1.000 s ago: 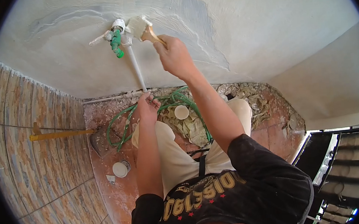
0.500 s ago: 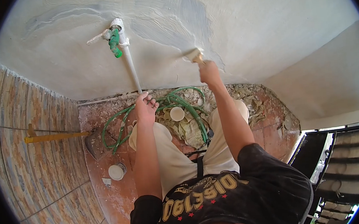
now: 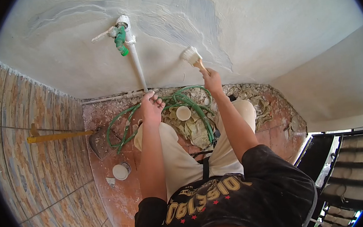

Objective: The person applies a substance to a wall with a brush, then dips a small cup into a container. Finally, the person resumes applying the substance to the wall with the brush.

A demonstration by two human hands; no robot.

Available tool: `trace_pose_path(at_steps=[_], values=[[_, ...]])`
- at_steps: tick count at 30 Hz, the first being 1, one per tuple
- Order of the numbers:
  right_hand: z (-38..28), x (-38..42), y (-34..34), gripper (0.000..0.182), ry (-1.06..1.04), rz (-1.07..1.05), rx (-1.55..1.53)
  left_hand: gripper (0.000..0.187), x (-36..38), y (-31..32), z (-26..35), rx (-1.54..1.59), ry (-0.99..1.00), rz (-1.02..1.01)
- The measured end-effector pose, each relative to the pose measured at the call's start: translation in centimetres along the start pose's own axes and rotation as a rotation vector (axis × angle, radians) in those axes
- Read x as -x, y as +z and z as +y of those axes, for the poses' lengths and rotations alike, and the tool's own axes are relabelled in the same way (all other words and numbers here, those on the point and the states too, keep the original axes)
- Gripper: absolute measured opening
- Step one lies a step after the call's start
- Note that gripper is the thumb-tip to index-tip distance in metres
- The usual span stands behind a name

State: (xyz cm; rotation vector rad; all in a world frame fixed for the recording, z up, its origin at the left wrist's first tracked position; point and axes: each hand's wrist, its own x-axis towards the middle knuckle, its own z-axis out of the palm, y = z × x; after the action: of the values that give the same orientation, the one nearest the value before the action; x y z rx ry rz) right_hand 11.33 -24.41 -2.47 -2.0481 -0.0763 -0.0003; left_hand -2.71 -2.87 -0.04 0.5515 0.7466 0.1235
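Note:
In my right hand [image 3: 213,82] is the wooden handle of a paintbrush [image 3: 192,56], whose white-coated bristles lie against the pale wall [image 3: 251,27]. Grey and white brushed patches show on the wall above and right of the brush. My left hand [image 3: 152,109] has its fingers partly curled and apart, beside the foot of a white pipe [image 3: 137,68]; nothing shows in it. A green tap [image 3: 120,40] is fixed near the top of the pipe. Behind the left hand a green hose [image 3: 125,124] lies coiled on the floor.
Between my knees are a white cup [image 3: 183,113] and crumpled sheeting [image 3: 196,133]. A white tub [image 3: 121,171] stands on the red tiled floor [image 3: 116,199]. A yellow-handled tool [image 3: 59,136] leans at the stone-patterned wall [image 3: 19,169] on the left. Dark metal bars [image 3: 351,160] are at the right.
The brush has tilted, its bristles now pointing up and left, with my right hand slightly lower. The whole view has shifted a little, and my left hand remains by the pipe's foot.

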Motion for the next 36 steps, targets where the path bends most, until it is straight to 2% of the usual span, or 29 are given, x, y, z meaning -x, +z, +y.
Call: trace_pose_path(at_steps=[2, 3, 5, 6, 10, 13, 14, 17, 20, 22, 24, 26, 27, 29, 30, 31, 34, 36], values=[[6.0, -0.1, 0.1, 0.027, 0.177, 0.068, -0.038, 0.012, -0.1, 0.0, -0.1, 0.027, 0.002, -0.021], [8.2, -0.7, 0.1, 0.027, 0.173, 0.071, -0.04, 0.012, 0.0, 0.1, -0.1, 0.026, 0.005, -0.025], [10.7, -2.0, 0.4, 0.027, 0.327, 0.187, 0.135, 0.011, 0.1, 0.2, 0.0, 0.014, 0.005, 0.014], [9.2, -2.2, 0.2, 0.027, 0.326, 0.186, 0.136, 0.011, 0.0, 0.1, -0.1, 0.015, 0.006, 0.014], [-4.8, -1.9, 0.0, 0.029, 0.207, -0.042, -0.062, 0.012, -0.4, 0.1, -0.2, 0.007, 0.001, -0.004], [-15.1, 0.6, 0.9, 0.028, -0.139, -0.141, -0.029, 0.014, -0.2, 0.2, -0.3, -0.011, 0.005, -0.009], [-16.8, 1.0, 1.4, 0.028, -0.287, -0.147, -0.05, 0.014, -0.1, 0.3, -0.2, -0.019, 0.012, -0.008], [-18.5, 0.2, 3.1, 0.029, -0.398, -0.166, -0.194, 0.014, 0.2, 0.2, -0.1, -0.006, 0.021, -0.012], [-14.8, -0.7, 2.2, 0.03, -0.333, -0.11, -0.117, 0.013, 0.3, 0.1, 0.1, -0.006, 0.025, -0.022], [-9.8, -0.8, 1.0, 0.029, -0.231, -0.061, -0.053, 0.013, -0.1, 0.0, 0.1, 0.003, 0.018, -0.026], [-4.6, 0.0, -0.6, 0.029, -0.069, 0.028, -0.052, 0.013, -0.3, -0.1, -0.2, 0.014, 0.004, -0.031], [1.2, 0.4, -1.7, 0.03, 0.183, 0.135, -0.159, 0.01, -0.1, 0.1, -0.1, 0.026, 0.002, -0.012], [3.6, 0.1, -1.9, 0.03, 0.18, 0.136, -0.155, 0.01, 0.0, 0.1, -0.2, 0.029, 0.001, -0.014], [6.4, -0.6, -2.1, 0.03, 0.321, 0.203, 0.089, 0.01, 0.1, 0.3, 0.0, 0.011, -0.003, -0.012], [5.2, -0.9, -2.1, 0.03, 0.318, 0.203, 0.087, 0.01, 0.0, 0.2, 0.0, 0.012, 0.0, -0.014], [2.2, -1.2, -2.0, 0.03, 0.28, 0.118, 0.022, 0.011, -0.3, 0.0, -0.2, 0.005, -0.002, -0.021], [-10.8, -0.7, -2.4, 0.032, 0.166, -0.105, -0.113, 0.013, -0.3, 0.1, -0.3, -0.016, 0.009, -0.023], [-16.2, 0.2, -1.9, 0.032, -0.131, -0.152, -0.117, 0.013, -0.3, 0.1, -0.3, -0.03, 0.019, -0.015]])
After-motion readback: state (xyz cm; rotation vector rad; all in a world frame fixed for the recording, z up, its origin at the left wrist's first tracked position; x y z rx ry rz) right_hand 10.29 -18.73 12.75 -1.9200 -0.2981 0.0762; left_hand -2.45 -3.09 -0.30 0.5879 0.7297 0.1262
